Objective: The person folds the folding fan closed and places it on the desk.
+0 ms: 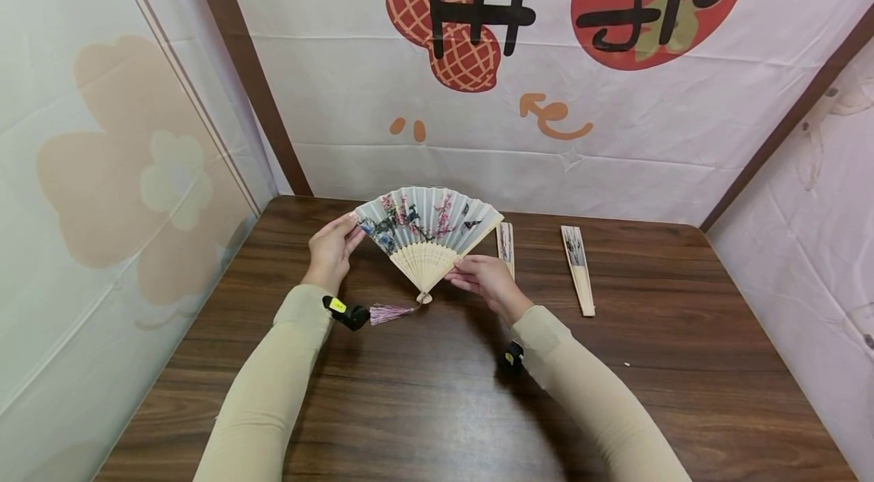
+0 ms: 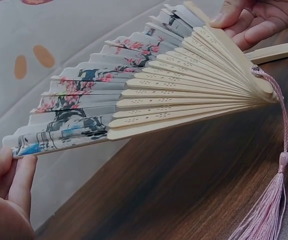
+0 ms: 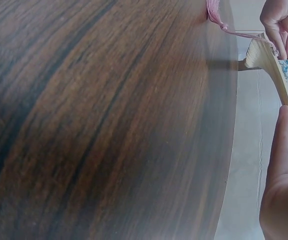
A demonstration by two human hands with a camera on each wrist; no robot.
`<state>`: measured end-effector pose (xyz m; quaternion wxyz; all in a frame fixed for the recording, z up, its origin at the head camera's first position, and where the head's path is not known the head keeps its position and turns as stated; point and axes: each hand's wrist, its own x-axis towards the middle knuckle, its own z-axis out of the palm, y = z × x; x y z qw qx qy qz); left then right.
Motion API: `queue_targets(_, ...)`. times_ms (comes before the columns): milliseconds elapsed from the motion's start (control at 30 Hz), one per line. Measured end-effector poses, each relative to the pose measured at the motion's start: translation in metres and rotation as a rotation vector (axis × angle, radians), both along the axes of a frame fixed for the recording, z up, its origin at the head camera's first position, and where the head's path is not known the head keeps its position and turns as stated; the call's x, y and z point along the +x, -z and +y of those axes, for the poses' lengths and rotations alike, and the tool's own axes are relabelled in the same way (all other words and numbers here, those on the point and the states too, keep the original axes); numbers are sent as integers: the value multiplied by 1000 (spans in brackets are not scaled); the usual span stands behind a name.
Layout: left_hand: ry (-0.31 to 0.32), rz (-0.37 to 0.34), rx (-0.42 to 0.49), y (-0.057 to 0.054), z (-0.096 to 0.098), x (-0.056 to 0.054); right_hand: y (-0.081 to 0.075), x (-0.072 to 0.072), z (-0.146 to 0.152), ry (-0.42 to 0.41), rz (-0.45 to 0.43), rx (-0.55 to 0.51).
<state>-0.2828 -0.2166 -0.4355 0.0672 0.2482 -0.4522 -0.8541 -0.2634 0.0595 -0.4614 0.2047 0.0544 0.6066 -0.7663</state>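
A folding fan is spread wide above the table, its pale leaf printed with pink blossoms and blue and dark shapes over light ribs. My left hand pinches the leaf's outer left corner between thumb and fingers, as the left wrist view shows. On the opposite side my right hand grips the right guard stick, thumb on top. From the pivot at the bottom hangs a pink-purple tassel on a cord. In the right wrist view the fan is seen nearly edge-on.
Two folded fans lie on the dark wooden table: one folded fan partly behind my right hand, another folded fan farther right. A printed cloth wall rises behind the table. A tiny white speck lies at the right.
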Motion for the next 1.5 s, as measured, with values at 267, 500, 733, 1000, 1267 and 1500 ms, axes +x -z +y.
queue_targets(267, 11, -8, -10, 0, 3, 0, -1, 1, 0, -18, 6, 16)
queue_targets(500, 13, -14, 14, 1, 4, -3, 0, 0, 0, -17, 15, 23)
queue_targets(733, 17, -24, -6, 2, 5, -4, 2, -1, 1, -19, 17, 30)
queue_targets(1000, 27, -23, -12, 1, 8, -4, 2, -2, 2, -23, 19, 38)
queue_targets(1267, 44, -14, -37, 0, 10, -3, 2, -1, 2, -20, 31, 49)
queue_targets(1500, 58, -24, -61, 0, 11, -4, 3, -1, 3, -30, 37, 62)
